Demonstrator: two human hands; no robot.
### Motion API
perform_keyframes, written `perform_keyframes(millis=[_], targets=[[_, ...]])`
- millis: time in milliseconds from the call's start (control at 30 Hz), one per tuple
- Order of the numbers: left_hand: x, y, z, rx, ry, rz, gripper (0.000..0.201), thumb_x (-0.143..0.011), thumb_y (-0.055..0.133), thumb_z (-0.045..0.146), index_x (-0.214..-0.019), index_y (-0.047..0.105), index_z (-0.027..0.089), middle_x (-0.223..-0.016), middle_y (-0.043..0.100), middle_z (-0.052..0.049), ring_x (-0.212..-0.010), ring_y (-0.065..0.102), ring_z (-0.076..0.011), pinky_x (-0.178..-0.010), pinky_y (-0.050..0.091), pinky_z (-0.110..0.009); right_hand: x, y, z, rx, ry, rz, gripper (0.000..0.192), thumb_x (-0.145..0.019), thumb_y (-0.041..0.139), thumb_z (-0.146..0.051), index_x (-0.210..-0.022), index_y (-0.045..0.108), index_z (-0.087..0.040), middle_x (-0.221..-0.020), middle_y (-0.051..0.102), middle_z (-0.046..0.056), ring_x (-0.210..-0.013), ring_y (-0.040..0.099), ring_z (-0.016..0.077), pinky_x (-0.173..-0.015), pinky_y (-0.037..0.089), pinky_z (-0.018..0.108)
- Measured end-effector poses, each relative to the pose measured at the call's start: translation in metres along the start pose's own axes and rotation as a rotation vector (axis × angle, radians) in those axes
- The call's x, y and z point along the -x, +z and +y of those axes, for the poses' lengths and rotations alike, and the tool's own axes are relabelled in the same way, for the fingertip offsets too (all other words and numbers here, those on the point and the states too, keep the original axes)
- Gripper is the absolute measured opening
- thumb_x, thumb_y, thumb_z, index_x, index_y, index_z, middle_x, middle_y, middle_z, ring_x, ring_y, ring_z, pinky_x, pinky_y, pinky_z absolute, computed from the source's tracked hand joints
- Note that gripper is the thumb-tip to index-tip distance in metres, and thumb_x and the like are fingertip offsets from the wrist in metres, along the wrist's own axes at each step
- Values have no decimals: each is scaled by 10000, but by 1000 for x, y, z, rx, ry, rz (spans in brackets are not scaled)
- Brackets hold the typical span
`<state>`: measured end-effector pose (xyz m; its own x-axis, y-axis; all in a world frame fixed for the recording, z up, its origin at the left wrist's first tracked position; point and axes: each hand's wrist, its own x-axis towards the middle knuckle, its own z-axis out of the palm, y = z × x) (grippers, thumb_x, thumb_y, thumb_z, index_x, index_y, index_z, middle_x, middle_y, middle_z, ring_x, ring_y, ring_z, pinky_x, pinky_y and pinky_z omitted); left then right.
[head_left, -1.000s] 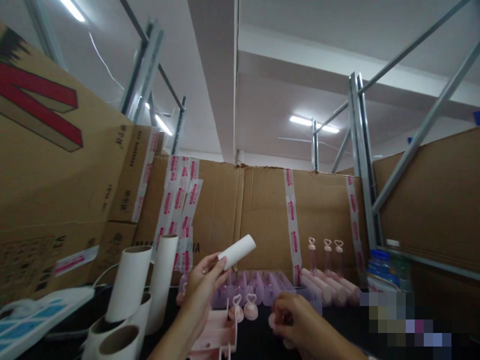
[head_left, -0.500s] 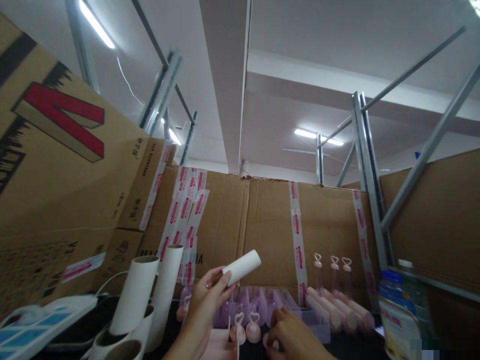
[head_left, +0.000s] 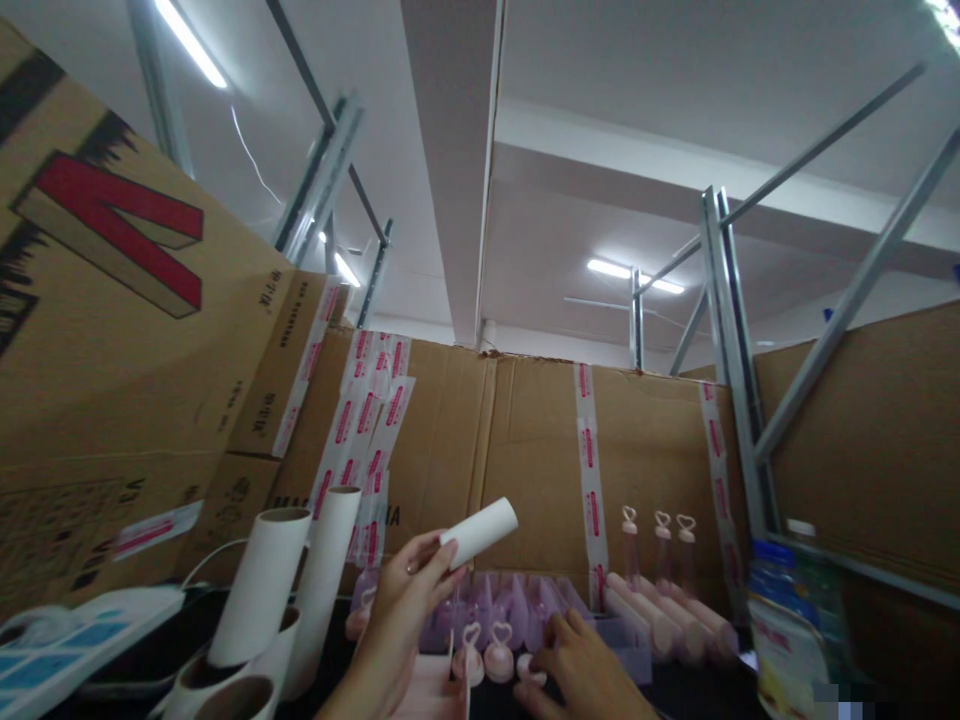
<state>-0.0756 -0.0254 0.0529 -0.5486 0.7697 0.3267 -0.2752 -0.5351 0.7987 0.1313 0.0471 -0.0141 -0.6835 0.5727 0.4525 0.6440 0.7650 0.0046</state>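
Note:
My left hand [head_left: 417, 580] is closed around the lower end of a smooth white cylinder [head_left: 481, 532], which tilts up to the right. Low on the right, my right hand [head_left: 577, 665] has its bent fingers on a small pink cap [head_left: 529, 668], whose top they cover. Beside it stand two pink caps with heart-shaped loops, one at the middle [head_left: 499, 655] and another pink cap [head_left: 469, 662] to its left. Under my left wrist is a pale pink open box [head_left: 424, 690]. Translucent purple pieces [head_left: 514, 608] stand in a row behind both hands.
White tubes [head_left: 259, 590] stand at the left near a white power strip [head_left: 112, 640]. Pink cylinders [head_left: 660, 620] lie at the right, with clear heart-topped tubes [head_left: 663, 545] behind. A blue-capped bottle [head_left: 784, 620] stands far right. Cardboard walls [head_left: 435, 430] enclose the back.
My right hand has risen slightly, and more of the pink cap at its fingertips shows. My left hand keeps the white cylinder at much the same tilt. The whole view has shifted slightly.

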Motion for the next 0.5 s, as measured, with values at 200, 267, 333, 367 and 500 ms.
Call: perform_keyframes(millis=[200,267,333,367,500], targets=[[0,2,2,0,4,-7,149,-900,623,26,-1039,612,79,-981,687,-58,-889,712,-171,-768,630,-283,4,-9,-6,10,43,-42,348,-907,610,-492,-1005,797,-215,-1074,683,156,-1088,583,357,-982,455,492],[0,2,2,-1,8,-13,156,-897,627,25,-1043,613,80,-987,688,-58,-886,713,-171,-774,633,-291,5,-9,-6,6,37,-49,364,-915,597,-498,-1040,790,-216,-1076,687,156,-1095,582,354,-994,446,494],[-1,2,1,-3,5,-18,165,-895,628,22,-1048,614,80,-986,689,-58,-880,714,-171,-773,633,-293,6,-9,-6,-1,33,-49,363,-923,585,-495,-1036,790,-218,-1072,686,154,-1094,582,350,-992,446,492],[-1,2,1,-5,0,-19,164,-896,626,20,-1048,613,80,-979,691,-57,-878,716,-171,-771,633,-291,6,-8,-6,-5,34,-49,357,-920,588,-492,-1033,789,-221,-1074,685,152,-1093,582,349,-987,447,492],[-4,1,-2,-17,0,-25,148,-899,616,14,-1030,607,81,-946,698,-50,-868,722,-174,-765,630,-293,6,-6,-2,-117,52,80,264,-883,636,-435,-940,782,-223,-1051,685,122,-1067,596,326,-957,460,449]])
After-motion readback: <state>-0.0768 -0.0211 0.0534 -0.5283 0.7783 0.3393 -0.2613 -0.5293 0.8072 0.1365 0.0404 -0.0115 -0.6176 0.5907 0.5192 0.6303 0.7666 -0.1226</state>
